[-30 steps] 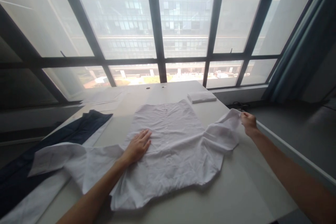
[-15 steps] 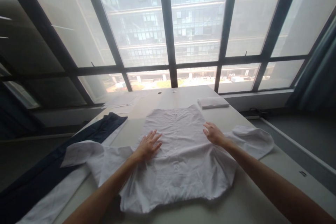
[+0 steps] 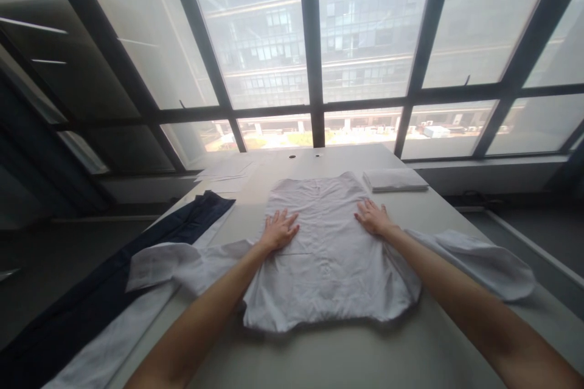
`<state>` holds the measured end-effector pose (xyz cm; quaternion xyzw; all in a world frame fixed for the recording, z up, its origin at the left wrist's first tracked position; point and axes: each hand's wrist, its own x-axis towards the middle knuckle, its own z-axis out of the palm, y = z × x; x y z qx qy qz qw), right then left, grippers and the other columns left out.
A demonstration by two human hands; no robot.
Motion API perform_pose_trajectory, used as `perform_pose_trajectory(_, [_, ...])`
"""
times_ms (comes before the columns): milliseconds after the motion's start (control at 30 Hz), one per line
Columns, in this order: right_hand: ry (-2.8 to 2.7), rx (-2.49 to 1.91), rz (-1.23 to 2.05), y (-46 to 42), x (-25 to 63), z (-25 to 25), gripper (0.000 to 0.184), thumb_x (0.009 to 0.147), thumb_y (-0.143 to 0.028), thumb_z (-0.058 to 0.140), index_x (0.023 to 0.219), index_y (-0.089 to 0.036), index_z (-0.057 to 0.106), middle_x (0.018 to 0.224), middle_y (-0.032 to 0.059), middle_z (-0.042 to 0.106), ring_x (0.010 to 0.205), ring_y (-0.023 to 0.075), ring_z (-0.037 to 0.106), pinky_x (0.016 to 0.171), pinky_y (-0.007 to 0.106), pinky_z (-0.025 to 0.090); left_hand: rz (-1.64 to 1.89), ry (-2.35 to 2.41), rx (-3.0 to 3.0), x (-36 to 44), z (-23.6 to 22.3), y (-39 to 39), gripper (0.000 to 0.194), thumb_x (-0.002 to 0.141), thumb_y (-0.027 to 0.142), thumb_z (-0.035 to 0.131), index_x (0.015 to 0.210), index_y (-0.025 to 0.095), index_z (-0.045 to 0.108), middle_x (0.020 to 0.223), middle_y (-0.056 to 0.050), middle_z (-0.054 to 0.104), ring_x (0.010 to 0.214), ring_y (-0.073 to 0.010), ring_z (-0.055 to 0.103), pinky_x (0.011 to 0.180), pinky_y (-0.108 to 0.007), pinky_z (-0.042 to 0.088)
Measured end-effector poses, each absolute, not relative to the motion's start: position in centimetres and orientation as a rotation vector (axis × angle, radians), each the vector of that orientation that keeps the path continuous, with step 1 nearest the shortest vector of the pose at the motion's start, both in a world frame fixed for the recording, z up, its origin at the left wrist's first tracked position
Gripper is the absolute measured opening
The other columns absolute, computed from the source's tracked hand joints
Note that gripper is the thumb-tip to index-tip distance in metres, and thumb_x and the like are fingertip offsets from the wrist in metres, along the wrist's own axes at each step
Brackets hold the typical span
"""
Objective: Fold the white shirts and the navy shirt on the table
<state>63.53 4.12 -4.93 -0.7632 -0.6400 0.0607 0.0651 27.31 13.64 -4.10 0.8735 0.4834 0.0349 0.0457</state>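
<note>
No words, numbers or signs can be read: none on the white shirt [image 3: 328,231] in the middle, none on the dark blue cloth [image 3: 182,222] at the left, none on the thin white sheets [image 3: 223,171] left of the middle, none on the white pile [image 3: 395,179] right of the middle, none on the pale building [image 3: 365,30] at the top

The left hand [image 3: 279,232] and right hand [image 3: 373,217] hid the white shirt [image 3: 326,255] under their palms, and the right forearm [image 3: 460,304] covered part of one sleeve [image 3: 493,264]. The left edge cut off the navy trousers [image 3: 137,262], which concealed some of the white fabric [image 3: 121,331] beneath. Glare blurred the building [image 3: 274,42] outside, its top out of view.
</note>
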Motion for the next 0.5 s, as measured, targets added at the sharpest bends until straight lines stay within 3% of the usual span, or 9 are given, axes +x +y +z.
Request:
perform_pose_trajectory(167, [-1.929, -2.208, 0.089, 7.0, 63.4, -3.1, 0.053, 0.103, -0.039, 0.037, 0.150, -0.016, 0.043, 0.162, 0.0185, 0.033, 0.150, 0.0309, 0.025, 0.118, 0.064, 0.013, 0.163, 1.514, 2.631, 28.5, -3.1, 16.2, 0.057, 0.101, 0.054, 0.042, 0.153, 0.030, 0.043, 0.164, -0.013, 0.030, 0.151, -0.0425, 0.021, 0.114, -0.070, 0.017])
perform_pose_trajectory(233, [-1.906, -2.159, 0.023, 7.1, 62.3, -2.0, 0.047, 0.101, -0.030, 0.040, 0.144, -0.015, 0.050, 0.158, 0.0181, 0.040, 0.147, 0.0301, 0.031, 0.119, 0.057, 0.017, 0.222, 1.508, 2.650, 29.0, -2.4, 16.2, 0.054, 0.102, 0.047, 0.044, 0.151, 0.025, 0.047, 0.161, -0.015, 0.034, 0.149, -0.0411, 0.027, 0.114, -0.068, 0.022])
perform_pose_trajectory(300, [-1.895, -2.096, -0.028, 6.1, 60.7, -1.1, 0.041, 0.099, -0.024, 0.042, 0.136, -0.015, 0.057, 0.148, 0.0168, 0.051, 0.139, 0.0273, 0.042, 0.116, 0.044, 0.028, 0.297, 1.463, 2.686, 29.3, -1.7, 15.0, 0.048, 0.103, 0.039, 0.044, 0.146, 0.020, 0.052, 0.157, -0.016, 0.041, 0.145, -0.0356, 0.035, 0.116, -0.059, 0.028])
perform_pose_trajectory(400, [-1.908, -1.927, 0.041, 2.4, 58.1, -0.8, 0.028, 0.096, -0.023, 0.047, 0.113, -0.017, 0.069, 0.119, 0.0124, 0.068, 0.110, 0.0227, 0.061, 0.098, 0.030, 0.043, 0.399, 1.231, 2.773, 29.1, -1.1, 11.0, 0.039, 0.103, 0.037, 0.045, 0.134, 0.020, 0.062, 0.140, -0.012, 0.057, 0.132, -0.0263, 0.050, 0.115, -0.043, 0.037])
perform_pose_trajectory(500, [-1.965, -1.765, 0.218, -3.0, 56.1, -1.6, 0.021, 0.095, -0.026, 0.050, 0.087, -0.020, 0.069, 0.093, 0.0067, 0.070, 0.078, 0.0184, 0.063, 0.075, 0.028, 0.045, 0.464, 0.864, 2.840, 27.9, -0.8, 5.9, 0.038, 0.103, 0.040, 0.047, 0.134, 0.024, 0.062, 0.133, -0.011, 0.060, 0.126, -0.0268, 0.053, 0.112, -0.044, 0.040])
